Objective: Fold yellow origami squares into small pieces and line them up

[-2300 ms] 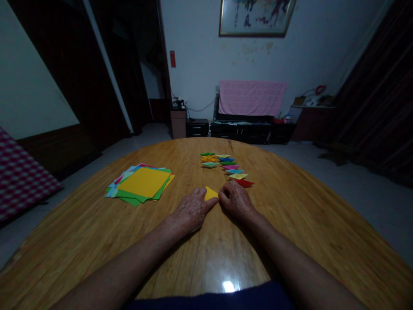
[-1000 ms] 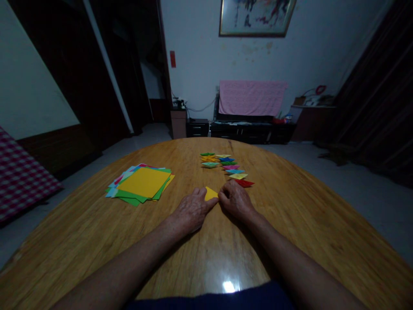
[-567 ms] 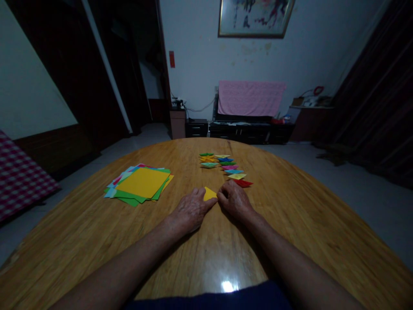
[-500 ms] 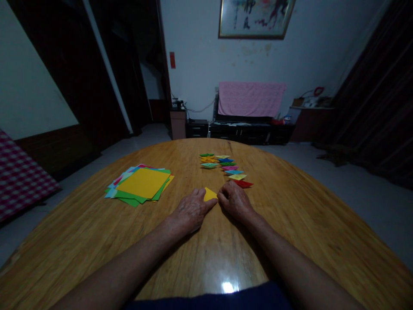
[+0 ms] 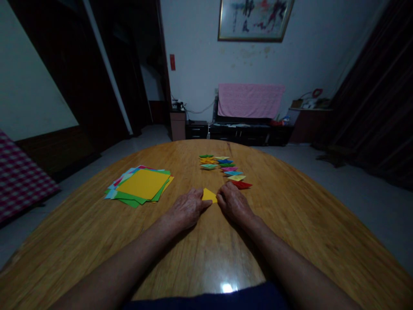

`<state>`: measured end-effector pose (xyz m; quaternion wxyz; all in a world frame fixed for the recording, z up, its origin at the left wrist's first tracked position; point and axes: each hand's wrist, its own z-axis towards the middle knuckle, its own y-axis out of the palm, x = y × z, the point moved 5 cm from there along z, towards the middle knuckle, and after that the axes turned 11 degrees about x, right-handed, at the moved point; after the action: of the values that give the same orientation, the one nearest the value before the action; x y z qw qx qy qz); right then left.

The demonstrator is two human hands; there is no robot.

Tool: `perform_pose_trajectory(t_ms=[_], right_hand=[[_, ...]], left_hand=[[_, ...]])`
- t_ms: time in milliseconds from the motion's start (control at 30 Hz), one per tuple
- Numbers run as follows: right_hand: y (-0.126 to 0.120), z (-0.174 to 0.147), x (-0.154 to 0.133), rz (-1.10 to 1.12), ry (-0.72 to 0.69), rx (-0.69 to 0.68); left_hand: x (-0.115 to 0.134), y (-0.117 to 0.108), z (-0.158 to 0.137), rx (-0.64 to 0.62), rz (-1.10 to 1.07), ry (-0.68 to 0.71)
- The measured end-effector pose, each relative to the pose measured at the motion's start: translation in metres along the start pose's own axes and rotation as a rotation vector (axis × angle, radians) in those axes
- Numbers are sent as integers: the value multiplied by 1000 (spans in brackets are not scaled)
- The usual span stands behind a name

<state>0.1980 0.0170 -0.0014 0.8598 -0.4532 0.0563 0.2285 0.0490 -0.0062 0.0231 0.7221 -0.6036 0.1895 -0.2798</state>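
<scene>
Between my two hands a small folded piece of yellow paper (image 5: pixel 209 195) lies on the wooden table. My left hand (image 5: pixel 189 207) grips its left side, the thumb along the near edge and the fingers behind. At its right corner my right hand (image 5: pixel 232 201) is closed, with curled fingertips pinching the paper. Parts of the paper are hidden under both hands. Just beyond my right hand is a red folded paper boat (image 5: pixel 241 185). Several more paper boats in other colours, such as a light green one (image 5: pixel 209 166), stand in two rows farther back.
A loose stack of coloured paper squares (image 5: pixel 143 184), yellow on top, lies to the left on the round wooden table (image 5: pixel 180 267). Past the table's far edge stands a low black cabinet (image 5: pixel 245 134), with a pink cloth (image 5: pixel 250 100) draped above it.
My left hand has shifted slightly left, its thumb drawn back so more of the yellow paper shows. The right hand still pinches the corner. The camera view has tilted up a little.
</scene>
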Motion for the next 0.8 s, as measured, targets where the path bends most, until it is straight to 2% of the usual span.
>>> perform_pose_trajectory(t_ms=[333,433,800], right_hand=[[-1,0,-1,-9,-10,9],[-1,0,-2,0,6,-3],[-1,0,-2,6,-8,8]], left_hand=[[-10,-8,-2,-64,22,28],[-14,-10,-4,-40,24,37],[-17,-16,-4,-66,8,-75]])
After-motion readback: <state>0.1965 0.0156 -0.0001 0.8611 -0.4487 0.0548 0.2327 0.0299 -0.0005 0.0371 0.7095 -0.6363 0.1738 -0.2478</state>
